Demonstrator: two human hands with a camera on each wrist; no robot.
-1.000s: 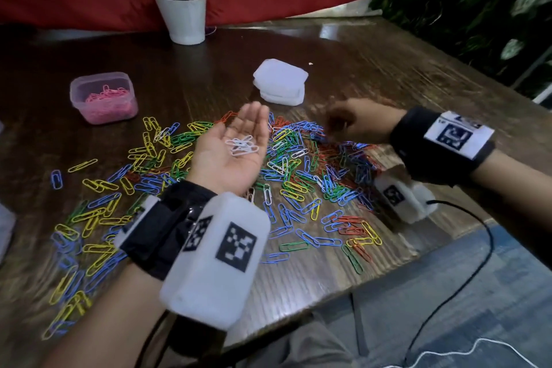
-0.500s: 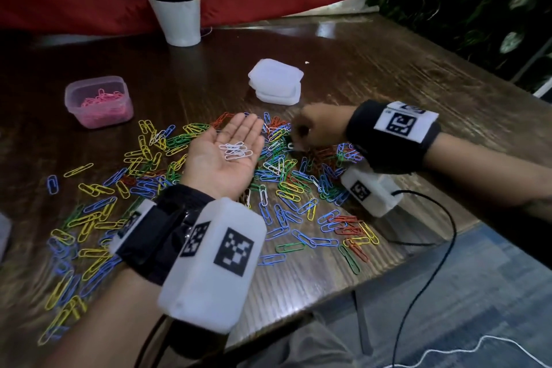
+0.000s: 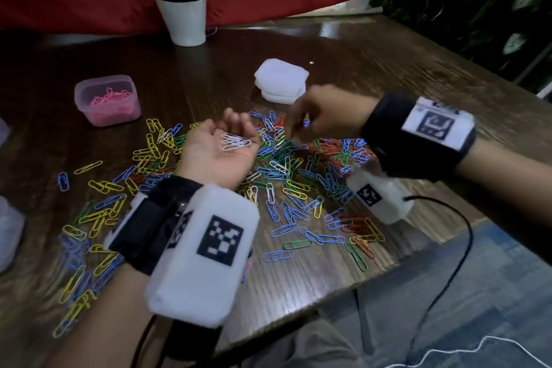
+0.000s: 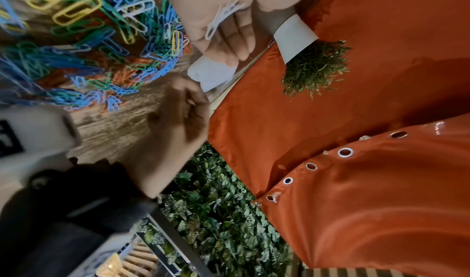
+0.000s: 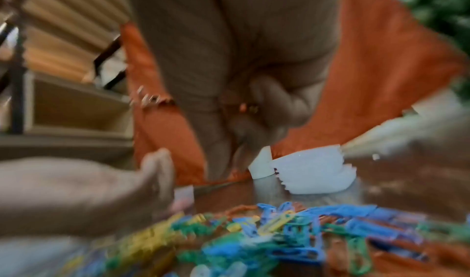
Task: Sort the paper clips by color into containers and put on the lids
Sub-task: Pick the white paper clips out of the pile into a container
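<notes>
At the left of the dark wooden table [image 3: 373, 75], a clear plastic container [image 3: 107, 100] partly filled with pink paper clips is seen standing open, well apart from both hands. A loose spread of yellow, blue, green, red and white paper clips [image 3: 298, 185] is strewn over the table nearer the person, from the left edge to under the right wrist. The left hand [image 3: 219, 152] is held palm up above this spread, its fingers curled loosely upward, and a small bunch of white paper clips [image 3: 234, 141] is cradled in the palm; the same bunch [image 4: 223, 17] is seen against the fingers in the left wrist view. Behind the hands, a stack of white translucent plastic lids [image 3: 281, 81] is set flat on the table, and a white pot with a green plant [image 3: 182, 19] is placed farther back before a red cloth. To the right, the right hand [image 3: 321, 115] is held over the pile with fingertips drawn together and pointed down; it is blurred, so whether a clip is pinched cannot be told
</notes>
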